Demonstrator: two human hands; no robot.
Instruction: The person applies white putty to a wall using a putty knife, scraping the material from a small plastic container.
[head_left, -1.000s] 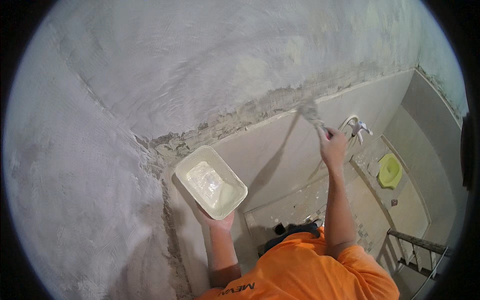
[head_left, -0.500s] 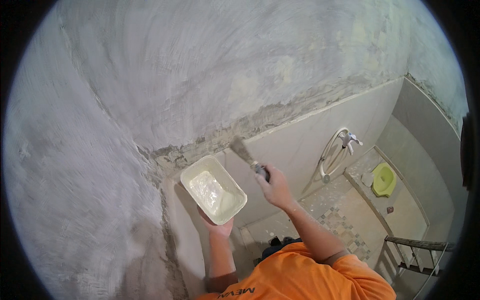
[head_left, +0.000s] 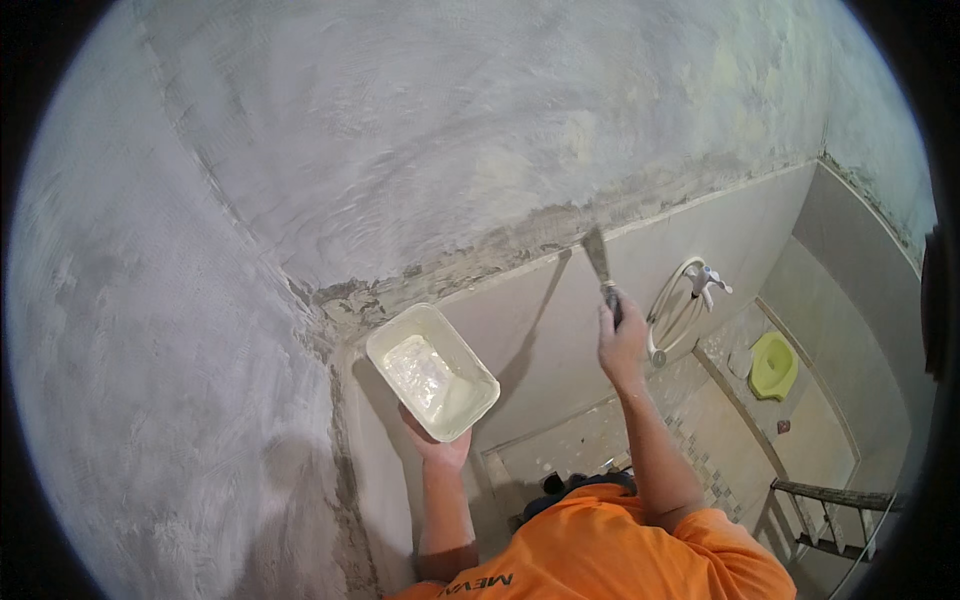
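My left hand grips a cream plastic tub from below, tilted so its inside shows. Wet, pale filler coats the tub's bottom. Off to the right, my right hand is closed round the dark handle of a putty knife. Its blade points up and lies close to the top edge of the wall tiles; whether it touches the wall I cannot tell. Above the tiles, the grey plastered wall has a rough, unfinished strip along its bottom.
A white tap with a hose hangs on the tiled wall at right. Beyond it, a yellow-green squat toilet sits on a raised step. A wooden ladder stands at the lower right. Another plastered wall meets the first at left.
My right hand has moved the putty knife to the right and a little up, away from the tub, and its blade is now steeper. The tub stays nearly where it was.
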